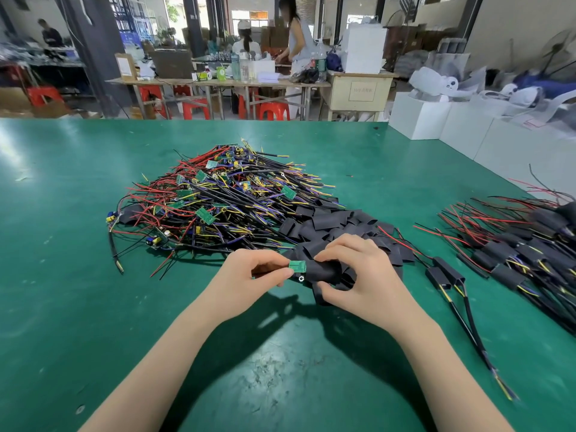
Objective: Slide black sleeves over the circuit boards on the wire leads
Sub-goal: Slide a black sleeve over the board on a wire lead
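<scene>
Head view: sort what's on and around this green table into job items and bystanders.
Job items:
- circuit board, pinched by left hand
- black sleeve, gripped by right hand
- pile of unsleeved leads
- heap of loose sleeves
- sleeved leads

Bystanders:
- red stools
- white boxes
- far tables with bottles

On the counter (78, 244) I see the pile of unsleeved wire leads (218, 201) behind and left of my hands. The heap of loose sleeves (336, 224) lies directly right of that pile, touching it. Two sleeved leads (445, 275) lie just right of my right hand (358, 275). The stack of finished leads (523, 244) sits at the far right.
</scene>
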Action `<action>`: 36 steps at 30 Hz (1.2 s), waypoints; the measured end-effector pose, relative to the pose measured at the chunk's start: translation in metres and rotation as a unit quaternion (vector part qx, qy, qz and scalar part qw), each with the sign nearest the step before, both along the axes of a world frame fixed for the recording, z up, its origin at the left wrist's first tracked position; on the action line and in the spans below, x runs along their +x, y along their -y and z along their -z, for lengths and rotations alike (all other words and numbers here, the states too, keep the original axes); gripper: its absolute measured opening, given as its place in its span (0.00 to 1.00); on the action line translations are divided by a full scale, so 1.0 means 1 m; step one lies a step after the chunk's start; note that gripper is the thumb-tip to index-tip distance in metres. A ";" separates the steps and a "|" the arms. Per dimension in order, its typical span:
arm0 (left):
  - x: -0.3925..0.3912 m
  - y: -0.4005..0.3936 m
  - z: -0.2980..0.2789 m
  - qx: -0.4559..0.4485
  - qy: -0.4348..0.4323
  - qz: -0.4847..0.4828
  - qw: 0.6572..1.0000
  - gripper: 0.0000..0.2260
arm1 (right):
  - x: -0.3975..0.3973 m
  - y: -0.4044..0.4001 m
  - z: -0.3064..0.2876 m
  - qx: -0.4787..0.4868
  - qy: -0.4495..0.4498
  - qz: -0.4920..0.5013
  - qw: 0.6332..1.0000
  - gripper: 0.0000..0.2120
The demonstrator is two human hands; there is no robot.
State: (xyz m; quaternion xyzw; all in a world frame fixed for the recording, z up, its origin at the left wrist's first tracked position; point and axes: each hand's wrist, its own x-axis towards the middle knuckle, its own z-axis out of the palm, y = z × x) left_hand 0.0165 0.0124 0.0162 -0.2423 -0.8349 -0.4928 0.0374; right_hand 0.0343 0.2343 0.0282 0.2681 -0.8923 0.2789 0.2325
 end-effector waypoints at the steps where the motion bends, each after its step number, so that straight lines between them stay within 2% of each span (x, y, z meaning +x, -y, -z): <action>1: 0.000 -0.001 0.000 0.004 -0.001 0.002 1.000 0.03 | 0.001 0.001 0.000 -0.012 0.011 -0.002 1.000 0.14; 4: 0.003 -0.006 0.002 0.004 -0.013 -0.001 1.000 0.05 | 0.002 0.003 0.000 -0.027 0.039 -0.011 0.999 0.14; 8: 0.004 -0.008 0.002 0.024 -0.002 -0.024 0.999 0.08 | 0.003 0.004 -0.001 -0.027 0.034 -0.004 0.999 0.14; 13: 0.002 -0.005 -0.004 0.127 0.094 -0.016 0.987 0.08 | 0.006 0.007 -0.004 -0.055 -0.006 -0.007 0.998 0.15; 16: 0.002 -0.002 -0.005 0.182 0.167 0.002 0.969 0.08 | 0.006 0.008 -0.005 -0.067 -0.018 -0.019 0.997 0.16; 20: 0.000 -0.002 -0.005 0.315 0.257 0.044 0.913 0.08 | 0.005 0.006 -0.004 -0.089 -0.049 -0.044 0.994 0.16; 21: 0.000 -0.002 -0.004 0.317 0.251 0.045 0.913 0.08 | 0.005 0.006 -0.004 -0.070 -0.068 -0.028 0.995 0.16; 24: 0.000 -0.002 -0.004 0.258 0.183 0.027 0.948 0.09 | 0.003 0.005 0.000 -0.010 -0.120 0.032 0.992 0.16; 27: 0.000 -0.003 -0.004 0.219 0.129 0.005 0.967 0.10 | 0.002 0.006 0.005 0.000 -0.130 0.032 0.991 0.17; 32: 0.001 -0.005 -0.004 0.252 0.153 -0.024 0.955 0.11 | 0.001 0.007 0.007 0.008 -0.142 0.032 0.989 0.16; 36: 0.003 -0.005 -0.005 0.236 0.147 -0.030 0.960 0.09 | 0.001 0.012 0.009 0.016 -0.151 0.013 0.988 0.14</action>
